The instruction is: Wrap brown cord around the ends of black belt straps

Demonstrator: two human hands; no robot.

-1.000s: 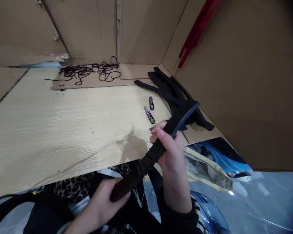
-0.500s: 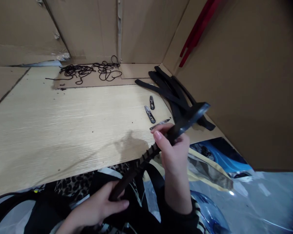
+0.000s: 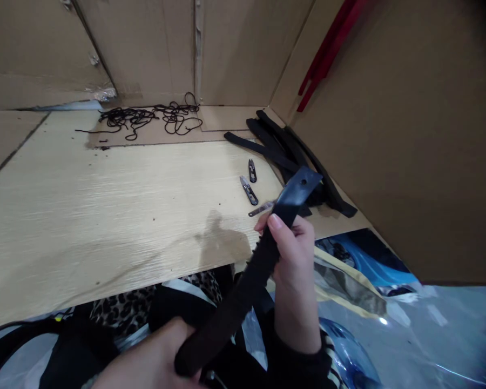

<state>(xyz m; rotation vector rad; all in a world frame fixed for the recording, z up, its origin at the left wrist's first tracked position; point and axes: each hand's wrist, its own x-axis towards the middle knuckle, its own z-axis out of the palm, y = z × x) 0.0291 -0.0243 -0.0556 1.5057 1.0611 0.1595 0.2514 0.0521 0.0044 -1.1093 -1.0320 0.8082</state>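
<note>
I hold a long black strap (image 3: 247, 281) slantwise over the near edge of the wooden table (image 3: 105, 200). My right hand (image 3: 291, 254) is closed round its upper part, just below the flat end with a small hole. My left hand (image 3: 154, 362) grips the lower end near the bottom of the view. A dark fabric sleeve covers the strap between my hands.
A pile of black straps (image 3: 291, 156) lies at the far right of the table by the cardboard wall. Two thread snips (image 3: 249, 183) and a small metal tool (image 3: 261, 209) lie beside it. Tangled black cord (image 3: 146, 116) lies at the back. Plastic bags (image 3: 368, 319) lie below right.
The strap's upper end has swung up and turned flat toward me. My left hand has dropped lower and nearer. The bunched fabric on the strap has smoothed out along it.
</note>
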